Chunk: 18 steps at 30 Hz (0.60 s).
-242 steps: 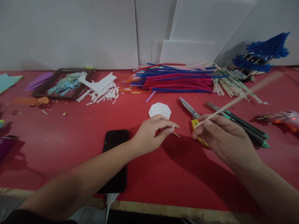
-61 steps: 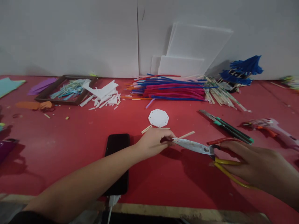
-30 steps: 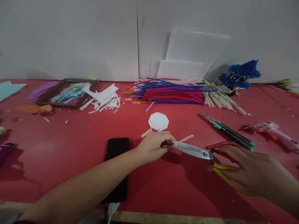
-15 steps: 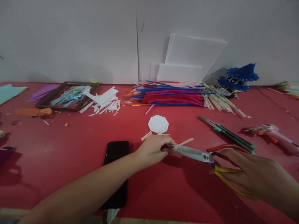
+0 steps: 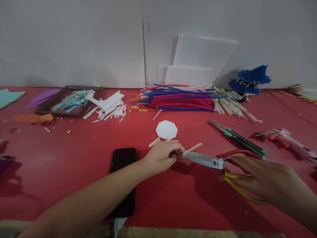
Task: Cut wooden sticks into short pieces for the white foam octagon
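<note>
My left hand [image 5: 160,155] is closed in a pinch on a thin wooden stick [image 5: 193,148], whose free end points up to the right. The blades of the scissors [image 5: 201,159] lie against the stick at my left fingertips. My right hand [image 5: 262,178] is wrapped round the red and yellow scissor handles. Just beyond my left hand lies a white octagonal disc [image 5: 166,129] with small holes near its edge. Short wooden pieces [image 5: 154,142] rest beside it. The part of the stick between my left fingers is hidden.
A black phone [image 5: 123,158] lies under my left forearm. Pipe cleaners [image 5: 183,100], white scraps [image 5: 110,104] and a brown frame [image 5: 59,114] sit along the back. On the right are a green cutter [image 5: 239,138], a glue gun [image 5: 282,134] and blue paper shapes [image 5: 255,76].
The whole view has shifted slightly, so most things appear a little higher and further left. Both hands keep their holds, with the scissors still at the stick.
</note>
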Motion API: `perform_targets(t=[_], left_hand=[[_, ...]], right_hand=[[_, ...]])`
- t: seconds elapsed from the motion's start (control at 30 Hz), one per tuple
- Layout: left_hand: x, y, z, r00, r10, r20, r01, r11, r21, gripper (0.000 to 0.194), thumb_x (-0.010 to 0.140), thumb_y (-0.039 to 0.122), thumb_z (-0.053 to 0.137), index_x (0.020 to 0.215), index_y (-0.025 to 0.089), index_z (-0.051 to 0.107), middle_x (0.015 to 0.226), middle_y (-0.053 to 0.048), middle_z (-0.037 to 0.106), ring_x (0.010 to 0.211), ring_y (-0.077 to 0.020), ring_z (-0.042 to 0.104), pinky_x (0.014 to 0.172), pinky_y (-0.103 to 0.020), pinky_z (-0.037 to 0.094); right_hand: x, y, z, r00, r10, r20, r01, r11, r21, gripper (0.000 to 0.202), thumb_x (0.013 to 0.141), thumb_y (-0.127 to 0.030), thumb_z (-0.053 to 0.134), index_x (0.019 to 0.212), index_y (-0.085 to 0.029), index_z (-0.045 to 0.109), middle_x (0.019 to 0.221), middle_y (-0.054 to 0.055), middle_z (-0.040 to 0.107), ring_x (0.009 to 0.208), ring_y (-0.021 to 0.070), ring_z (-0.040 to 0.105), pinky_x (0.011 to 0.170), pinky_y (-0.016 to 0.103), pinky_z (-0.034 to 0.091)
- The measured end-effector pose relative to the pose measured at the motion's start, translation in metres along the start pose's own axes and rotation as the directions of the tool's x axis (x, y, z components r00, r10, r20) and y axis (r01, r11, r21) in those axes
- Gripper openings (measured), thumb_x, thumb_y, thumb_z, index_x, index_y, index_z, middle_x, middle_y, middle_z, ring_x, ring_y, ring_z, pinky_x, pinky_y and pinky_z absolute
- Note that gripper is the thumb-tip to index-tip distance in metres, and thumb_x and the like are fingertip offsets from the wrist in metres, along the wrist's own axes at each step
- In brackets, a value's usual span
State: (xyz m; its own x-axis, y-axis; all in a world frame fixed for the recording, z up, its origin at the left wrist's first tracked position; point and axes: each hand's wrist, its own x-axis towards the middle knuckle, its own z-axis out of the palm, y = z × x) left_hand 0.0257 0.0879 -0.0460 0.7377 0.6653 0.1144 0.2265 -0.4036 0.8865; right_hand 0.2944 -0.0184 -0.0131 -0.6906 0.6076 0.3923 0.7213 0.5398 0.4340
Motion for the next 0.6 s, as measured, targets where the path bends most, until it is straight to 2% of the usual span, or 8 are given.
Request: perform_targets(t=[0.17,0.33,0.4,0.47,0.53,0.6], left_hand=[[0.001,-0.001,0.001,0.999,0.042,-0.033,-0.04,0.999,0.033,0.011,0.08,0.008,0.062,0.084,0.016,0.067,0.078,0.0,0.069,0.073,-0.012,0.064,0.067,-0.022,0.047],[0.0,0.002,0.0,0.996,0.076,-0.044,-0.071,0.993,0.094,0.012,0.08,0.007,0.062,0.084,0.017,0.067,0.08,0.0,0.071,0.074,-0.0123,0.066,0.068,-0.022,0.048],[-0.001,0.005,-0.001,0.994,0.079,-0.081,-0.075,0.996,0.042,0.009,0.08,0.011,0.064,0.086,0.017,0.068,0.081,0.0,0.073,0.074,-0.0121,0.067,0.068,-0.022,0.05],[-0.001,0.007,-0.003,0.989,0.068,-0.132,-0.07,0.998,-0.01,0.006,0.081,0.015,0.066,0.086,0.018,0.069,0.082,-0.001,0.074,0.075,-0.0117,0.068,0.068,-0.021,0.051],[-0.002,0.009,-0.004,0.982,0.061,-0.178,-0.061,0.998,0.01,0.006,0.081,0.015,0.066,0.085,0.018,0.07,0.084,-0.001,0.075,0.075,-0.0118,0.069,0.068,-0.021,0.052],[-0.004,0.008,-0.004,0.978,0.082,-0.194,-0.059,0.991,0.122,0.009,0.081,0.013,0.065,0.086,0.018,0.071,0.084,-0.002,0.075,0.076,-0.0131,0.069,0.07,-0.023,0.053]], right_hand=[[-0.008,-0.005,0.007,0.97,0.223,0.098,-0.231,0.969,0.085,0.046,0.101,-0.047,0.028,0.086,-0.022,0.064,0.065,0.001,0.067,0.045,0.0111,0.058,0.039,0.025,0.033],[-0.014,-0.01,0.009,0.962,0.231,0.145,-0.252,0.957,0.144,0.038,0.097,-0.043,0.037,0.08,-0.024,0.064,0.073,0.004,0.071,0.051,0.0141,0.062,0.04,0.026,0.035],[-0.013,-0.011,0.006,0.94,0.304,0.157,-0.333,0.919,0.211,0.039,0.096,-0.049,0.04,0.079,-0.024,0.065,0.067,0.004,0.069,0.048,0.0138,0.06,0.041,0.025,0.037],[-0.01,-0.012,0.003,0.858,0.47,0.208,-0.513,0.804,0.3,0.041,0.09,-0.059,0.046,0.081,-0.024,0.066,0.057,0.001,0.065,0.042,0.0134,0.057,0.041,0.023,0.039],[-0.008,-0.01,0.001,0.723,0.624,0.295,-0.688,0.618,0.38,0.049,0.08,-0.07,0.052,0.082,-0.023,0.067,0.053,0.001,0.063,0.04,0.0142,0.056,0.04,0.023,0.04],[-0.006,-0.005,0.002,0.584,0.716,0.382,-0.799,0.424,0.427,0.058,0.07,-0.077,0.055,0.081,-0.022,0.068,0.056,0.002,0.066,0.042,0.0158,0.057,0.041,0.024,0.042]])
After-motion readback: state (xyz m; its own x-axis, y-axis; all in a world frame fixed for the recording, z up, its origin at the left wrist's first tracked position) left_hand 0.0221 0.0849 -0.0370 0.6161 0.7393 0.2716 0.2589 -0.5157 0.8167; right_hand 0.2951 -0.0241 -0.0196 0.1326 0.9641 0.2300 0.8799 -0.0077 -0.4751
